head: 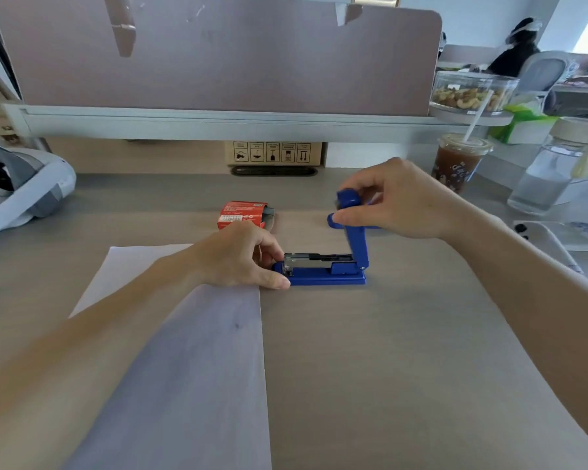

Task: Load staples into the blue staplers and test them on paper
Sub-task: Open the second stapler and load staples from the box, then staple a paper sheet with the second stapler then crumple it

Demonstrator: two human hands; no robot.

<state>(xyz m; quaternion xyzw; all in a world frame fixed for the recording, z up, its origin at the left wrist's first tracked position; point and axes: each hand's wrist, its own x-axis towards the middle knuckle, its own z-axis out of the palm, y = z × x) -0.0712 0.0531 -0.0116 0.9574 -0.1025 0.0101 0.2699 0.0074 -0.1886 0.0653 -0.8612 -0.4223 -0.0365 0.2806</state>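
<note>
Blue plastic over a steel magazine: the open stapler [323,268] sits at the middle of the desk [387,351], just off the paper's far right corner, with its cover swung up near vertical on the rear hinge. The left hand [241,257] pinches the front nose of the magazine between thumb and fingers, steadying the base, while the right hand [398,201], at about one o'clock from the stapler, has its fingertips closed on the tip of the raised cover. It looks stiff and light enough to skid on the smooth wood, so I judge the base needs pinning down and the cover is best taken at its free end, as now; the sprung pusher could snap shut. A second blue stapler [340,223] appears to lie behind the cover, mostly hidden by the right hand. The paper [197,368] is thin, limp, and lies flat under the left forearm. At eleven o'clock the red staple box [243,214] lies with its grey inner tray pushed out of its right end; whether strips remain inside I cannot tell. Whether the magazine holds staples is also unclear.
</note>
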